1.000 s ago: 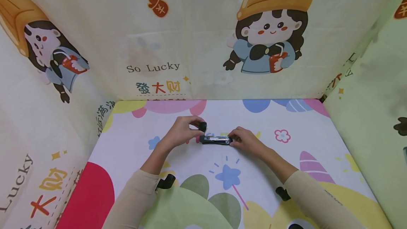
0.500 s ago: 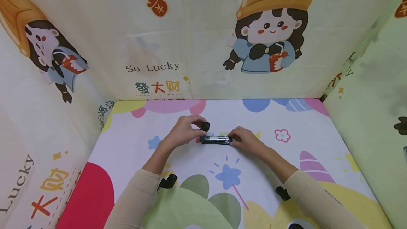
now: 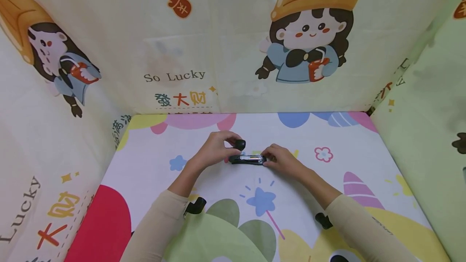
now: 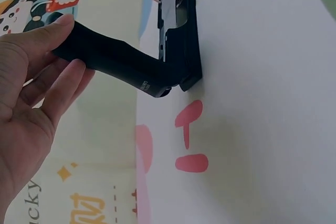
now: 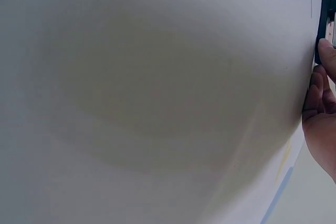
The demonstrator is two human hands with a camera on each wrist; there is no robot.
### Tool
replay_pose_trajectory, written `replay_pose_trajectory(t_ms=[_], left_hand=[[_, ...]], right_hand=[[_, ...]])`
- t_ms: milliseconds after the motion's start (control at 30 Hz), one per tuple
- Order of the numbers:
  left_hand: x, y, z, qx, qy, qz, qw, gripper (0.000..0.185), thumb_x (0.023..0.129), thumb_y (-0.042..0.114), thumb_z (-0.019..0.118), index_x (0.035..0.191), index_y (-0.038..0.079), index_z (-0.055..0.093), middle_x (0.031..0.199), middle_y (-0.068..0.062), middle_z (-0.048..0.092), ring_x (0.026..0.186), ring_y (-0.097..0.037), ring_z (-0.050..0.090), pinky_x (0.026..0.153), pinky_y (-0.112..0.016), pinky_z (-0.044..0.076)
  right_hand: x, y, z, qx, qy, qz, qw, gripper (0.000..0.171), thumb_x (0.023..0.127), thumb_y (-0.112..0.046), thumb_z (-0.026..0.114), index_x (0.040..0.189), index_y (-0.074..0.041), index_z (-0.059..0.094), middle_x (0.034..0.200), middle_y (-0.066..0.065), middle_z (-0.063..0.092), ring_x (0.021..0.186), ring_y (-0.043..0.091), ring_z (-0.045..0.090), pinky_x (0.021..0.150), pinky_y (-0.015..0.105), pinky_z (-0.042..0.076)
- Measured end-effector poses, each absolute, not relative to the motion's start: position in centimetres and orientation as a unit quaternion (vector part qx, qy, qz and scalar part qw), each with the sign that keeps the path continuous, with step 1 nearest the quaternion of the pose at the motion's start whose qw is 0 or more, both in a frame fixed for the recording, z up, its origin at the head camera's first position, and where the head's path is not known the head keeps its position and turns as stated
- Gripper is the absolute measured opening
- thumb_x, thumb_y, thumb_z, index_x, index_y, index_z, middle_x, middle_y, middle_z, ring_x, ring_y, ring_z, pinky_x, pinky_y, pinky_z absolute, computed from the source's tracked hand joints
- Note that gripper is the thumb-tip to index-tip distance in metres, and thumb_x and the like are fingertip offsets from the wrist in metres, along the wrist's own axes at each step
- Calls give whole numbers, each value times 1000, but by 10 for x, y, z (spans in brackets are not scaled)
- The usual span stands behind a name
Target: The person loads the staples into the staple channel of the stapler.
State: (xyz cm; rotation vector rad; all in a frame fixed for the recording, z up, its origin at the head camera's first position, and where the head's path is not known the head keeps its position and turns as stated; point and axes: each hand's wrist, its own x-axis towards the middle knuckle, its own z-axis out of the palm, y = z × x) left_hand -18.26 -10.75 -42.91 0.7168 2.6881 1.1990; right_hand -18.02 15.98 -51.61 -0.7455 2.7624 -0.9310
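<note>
Stapler (image 3: 248, 159) open on counter (image 3: 327, 181), left hand (image 3: 214, 151) pinching its raised lid (image 4: 110, 59), right hand (image 3: 282, 160) gripping its base end.

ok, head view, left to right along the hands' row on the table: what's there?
Left hand → stapler's lifted top arm → stapler base on the mat → right hand → pink flower print.

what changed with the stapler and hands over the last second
The left hand, gripping the stapler's raised top arm, carried it a little to the right, toward the right hand, swinging it over the base. The right hand held the far end of the stapler base throughout, and the base stayed flat in place on the table cover.
</note>
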Motion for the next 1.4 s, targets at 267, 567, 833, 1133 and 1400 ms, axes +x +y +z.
replay_pose_trajectory(t_ms=[267, 567, 833, 1133, 1400], left_hand=[[-186, -98, -433, 256, 885, 385, 46, 31, 72, 27, 77, 101, 23, 66, 86, 13, 64, 82, -3, 58, 78, -32, 47], [-189, -86, -439, 284, 887, 365, 24, 31, 71, 27, 78, 99, 20, 67, 87, 11, 64, 81, -7, 59, 71, -24, 46], [-188, -79, -438, 291, 893, 342, 29, 30, 71, 27, 78, 99, 19, 67, 86, 10, 62, 79, -8, 58, 69, -21, 45], [-186, -85, -438, 292, 882, 369, 27, 32, 72, 25, 77, 101, 18, 66, 89, 7, 63, 82, -10, 58, 76, -34, 50], [-186, -85, -438, 291, 878, 379, 29, 31, 72, 23, 77, 100, 17, 66, 90, 6, 62, 82, -12, 58, 75, -35, 50]], right_hand=[[-181, 161, -516, -251, 912, -320, 55, 29, 78, -22, 72, 104, -16, 63, 94, -4, 58, 84, 8, 54, 75, 25, 48], [-183, 162, -519, -241, 915, -318, 63, 28, 78, -25, 72, 104, -19, 63, 93, -7, 56, 83, 7, 54, 76, 24, 49], [-182, 162, -518, -253, 910, -323, 56, 28, 78, -22, 73, 103, -17, 64, 93, -3, 57, 82, 8, 53, 74, 25, 48], [-181, 161, -514, -263, 910, -316, 55, 29, 77, -20, 73, 103, -16, 63, 93, -3, 58, 83, 9, 54, 75, 26, 48], [-181, 158, -513, -262, 911, -311, 69, 31, 78, -20, 72, 107, -16, 62, 95, -2, 57, 83, 9, 53, 76, 26, 48]])
